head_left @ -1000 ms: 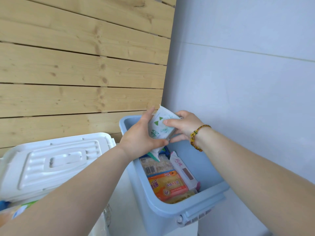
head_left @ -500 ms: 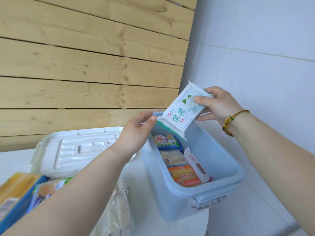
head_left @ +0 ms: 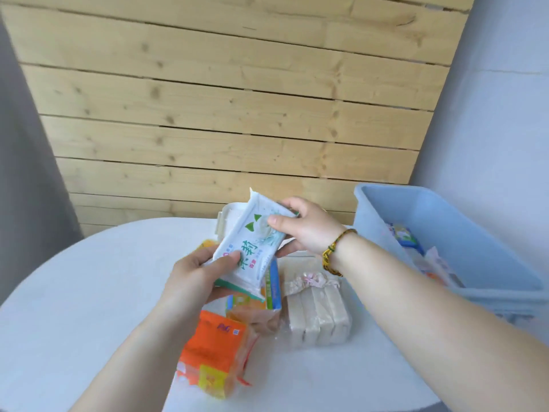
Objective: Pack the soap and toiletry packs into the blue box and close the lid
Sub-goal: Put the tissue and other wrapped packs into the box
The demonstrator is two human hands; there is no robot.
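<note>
Clasps white-green pack (head_left: pixel 252 251) in left hand (head_left: pixel 193 278) and right hand (head_left: pixel 306 230) | partly hides white lid (head_left: pixel 229 214) | below: orange pack (head_left: pixel 214 349), soap bundle (head_left: pixel 320 319) | right: blue box (head_left: pixel 445 224)

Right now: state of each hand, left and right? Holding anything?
Left hand: closed, holding the lower end of the white and green pack.
Right hand: closed, pinching the upper end of the same pack.
</note>
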